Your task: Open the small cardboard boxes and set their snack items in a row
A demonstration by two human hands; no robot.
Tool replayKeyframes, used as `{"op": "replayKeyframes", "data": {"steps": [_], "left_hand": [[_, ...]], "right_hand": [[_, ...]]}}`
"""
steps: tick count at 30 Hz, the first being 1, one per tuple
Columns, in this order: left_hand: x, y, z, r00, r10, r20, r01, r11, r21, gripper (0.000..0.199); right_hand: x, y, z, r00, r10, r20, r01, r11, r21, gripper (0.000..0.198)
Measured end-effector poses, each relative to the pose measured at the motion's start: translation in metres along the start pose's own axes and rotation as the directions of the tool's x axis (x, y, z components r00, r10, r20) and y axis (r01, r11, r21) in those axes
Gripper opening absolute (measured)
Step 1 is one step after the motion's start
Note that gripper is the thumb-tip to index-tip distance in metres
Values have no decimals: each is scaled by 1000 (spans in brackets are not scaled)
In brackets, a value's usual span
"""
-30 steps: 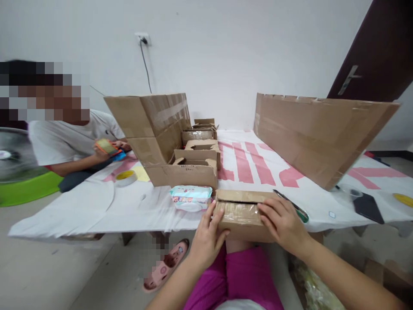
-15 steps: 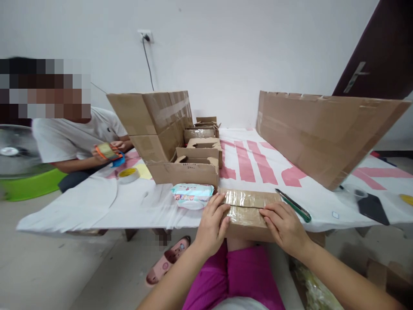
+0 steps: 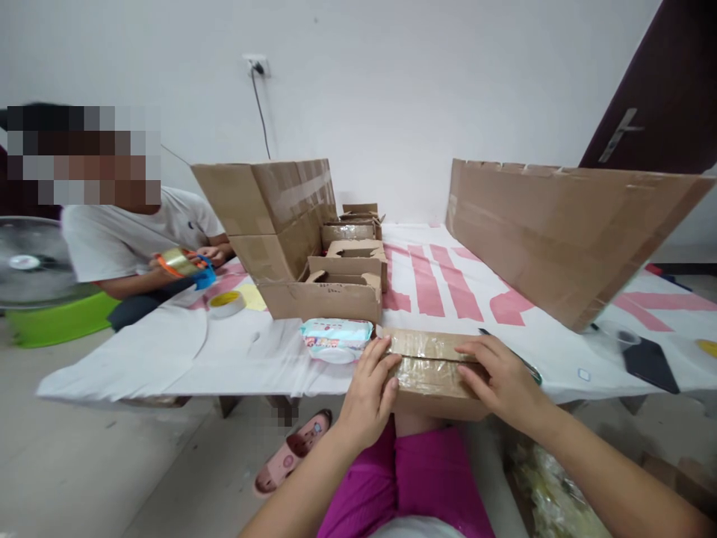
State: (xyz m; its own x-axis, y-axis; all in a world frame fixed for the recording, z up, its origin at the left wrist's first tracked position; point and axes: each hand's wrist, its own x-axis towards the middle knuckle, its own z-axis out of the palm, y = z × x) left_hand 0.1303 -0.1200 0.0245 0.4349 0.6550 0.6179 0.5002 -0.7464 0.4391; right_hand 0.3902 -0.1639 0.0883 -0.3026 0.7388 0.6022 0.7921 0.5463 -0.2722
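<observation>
A small cardboard box [image 3: 429, 377] with shiny clear tape on its top sits at the table's near edge, above my knees. A dark seam runs across its top between two flaps. My left hand [image 3: 367, 392] rests on the box's left end, fingers laid over the top near the seam. On the right end lies my right hand [image 3: 498, 377], its fingers apart and touching the top around the seam. A teal and white pack of wipes [image 3: 334, 340] lies just left of my left hand. The green utility knife [image 3: 532, 370] is mostly hidden behind my right hand.
Stacked cartons [image 3: 291, 217] and a row of opened boxes [image 3: 344, 291] stand left of centre. A large carton [image 3: 549, 232] stands at right, near a black phone [image 3: 650, 364]. At left, a person [image 3: 140, 232] holds a tape dispenser [image 3: 187, 263] beside a tape roll [image 3: 227, 302].
My right hand has shifted slightly right and its fingers have spread more, covering most of the knife. My left hand stays in place on the box.
</observation>
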Motion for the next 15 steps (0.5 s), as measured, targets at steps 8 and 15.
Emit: {"op": "replayKeyframes", "data": {"steps": [8, 15], "left_hand": [[-1, 3, -3, 999, -17, 29, 17, 1000, 0, 32], [-2, 2, -3, 999, -18, 48, 17, 1000, 18, 34]], "right_hand": [[40, -6, 10, 973, 81, 215, -94, 994, 51, 20], [64, -17, 26, 911, 224, 345, -246, 969, 21, 19]]}}
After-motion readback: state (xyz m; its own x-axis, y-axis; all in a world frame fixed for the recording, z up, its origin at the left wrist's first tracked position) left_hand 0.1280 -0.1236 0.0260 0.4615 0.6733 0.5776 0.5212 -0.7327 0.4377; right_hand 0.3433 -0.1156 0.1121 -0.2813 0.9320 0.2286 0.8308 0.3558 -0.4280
